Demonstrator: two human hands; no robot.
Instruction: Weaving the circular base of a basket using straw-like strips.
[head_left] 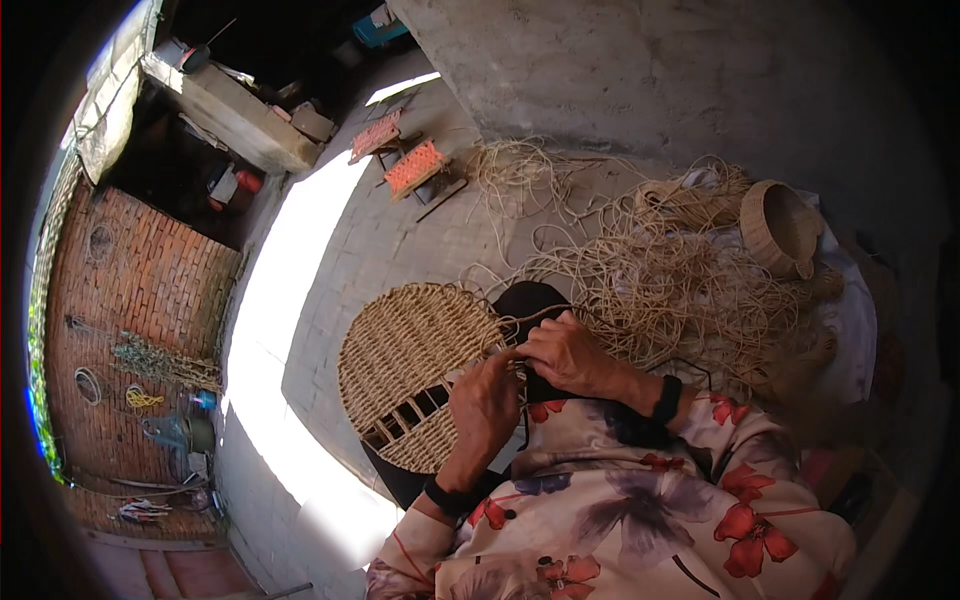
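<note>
Across my lap lies a round woven straw-cord panel (415, 335), tan, with an unwoven strip where bare crosswise strands show over dark cloth. My left hand (484, 402) rests at its right edge, fingers curled and pinched together beside the gap. Close against it, my right hand (565, 352) pinches a strand of tan cord (548, 312) that loops up over the panel's right edge. The fingertips of both hands almost meet, and what lies between them is partly hidden. Dark bands circle both wrists.
A large tangle of tan cord (690, 290) spreads over the floor to my right. Beyond it a woven basket (775, 232) stands on white sheeting (850, 320). Two small stools with orange woven seats (415, 168) stand ahead. A brick wall (130, 280) rises at left, a concrete wall (650, 80) ahead.
</note>
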